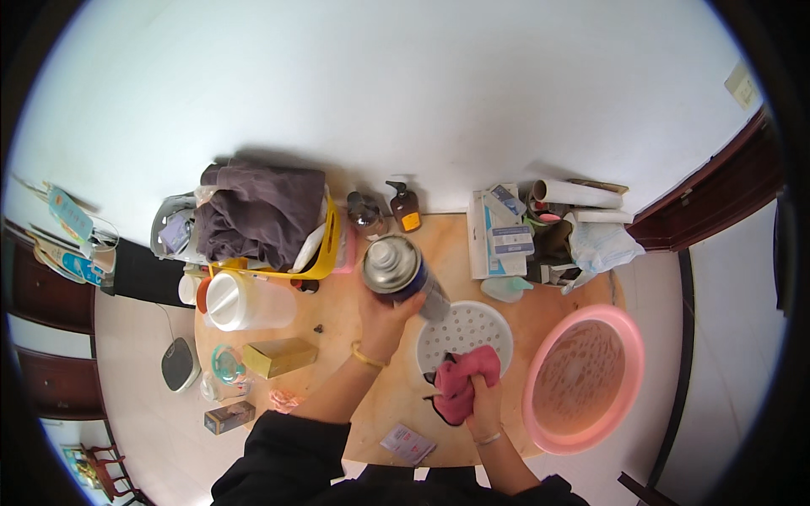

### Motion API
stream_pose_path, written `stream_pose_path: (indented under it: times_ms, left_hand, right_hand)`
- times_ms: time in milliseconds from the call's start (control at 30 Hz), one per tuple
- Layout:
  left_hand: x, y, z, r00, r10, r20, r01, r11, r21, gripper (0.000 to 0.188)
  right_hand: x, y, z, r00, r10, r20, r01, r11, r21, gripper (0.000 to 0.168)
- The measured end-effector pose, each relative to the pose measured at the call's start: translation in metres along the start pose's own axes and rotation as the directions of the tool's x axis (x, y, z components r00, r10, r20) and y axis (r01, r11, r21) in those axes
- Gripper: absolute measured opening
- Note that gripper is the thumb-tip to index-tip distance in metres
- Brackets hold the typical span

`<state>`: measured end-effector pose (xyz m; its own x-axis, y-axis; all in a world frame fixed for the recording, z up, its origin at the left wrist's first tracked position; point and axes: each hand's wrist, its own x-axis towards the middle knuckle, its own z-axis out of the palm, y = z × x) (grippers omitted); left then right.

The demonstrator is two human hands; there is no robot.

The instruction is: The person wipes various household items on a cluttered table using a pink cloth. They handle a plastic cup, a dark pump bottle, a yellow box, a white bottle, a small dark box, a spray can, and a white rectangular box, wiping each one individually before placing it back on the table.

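Note:
My left hand [387, 319] grips a metal aerosol can [430, 294] around its body, tilted so its domed top faces up toward me. Part of the can's side is hidden by my fingers. Bunched in my right hand [486, 401] is a pink cloth [461, 378] with dark edging. The cloth hangs over the near side of a round white perforated tray [468, 326] on the wooden table. To the right stands a pink plastic basin [635, 373] with a wet-looking, spotted bottom. A small printed packet [408, 444] lies near the table's front edge.
At left are a yellow basket [330, 243] piled with dark fabric [266, 209], a white-lidded plastic jug [253, 302] and a gold box [278, 357]. Pump bottles [406, 207] stand by the wall. Boxes [500, 234] and a pale teal bottle [504, 289] sit at back right.

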<state>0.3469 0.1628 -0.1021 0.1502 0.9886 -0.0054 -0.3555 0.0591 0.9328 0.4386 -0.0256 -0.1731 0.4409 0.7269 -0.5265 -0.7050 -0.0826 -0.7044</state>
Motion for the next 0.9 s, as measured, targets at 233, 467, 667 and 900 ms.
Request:
stream_pose_path:
  times_ms: [233,467,667,900]
  left_hand:
    - [0.1,-0.084,0.037,0.971,0.236,0.044,-0.239,0.929,0.282,0.076]
    - [0.144,-0.129,0.054,0.98,0.197,0.042,-0.2,0.933,0.3,0.072]
    - [0.163,-0.156,0.04,0.95,0.312,0.031,-0.252,0.7,0.668,0.082]
    - [0.088,-0.122,0.071,0.901,0.433,0.008,-0.303,0.618,0.725,0.066]
  right_hand:
    - [-0.044,0.002,-0.073,0.98,0.172,0.096,-0.168,0.984,-0.053,0.043]
    - [-0.054,-0.014,-0.088,0.958,0.207,0.201,-0.211,0.977,0.0,0.047]
    - [-0.054,-0.028,-0.087,0.918,0.28,0.279,-0.299,0.954,0.025,0.057]
    - [-0.038,-0.015,-0.108,0.868,0.244,0.432,-0.172,0.965,-0.201,0.066]
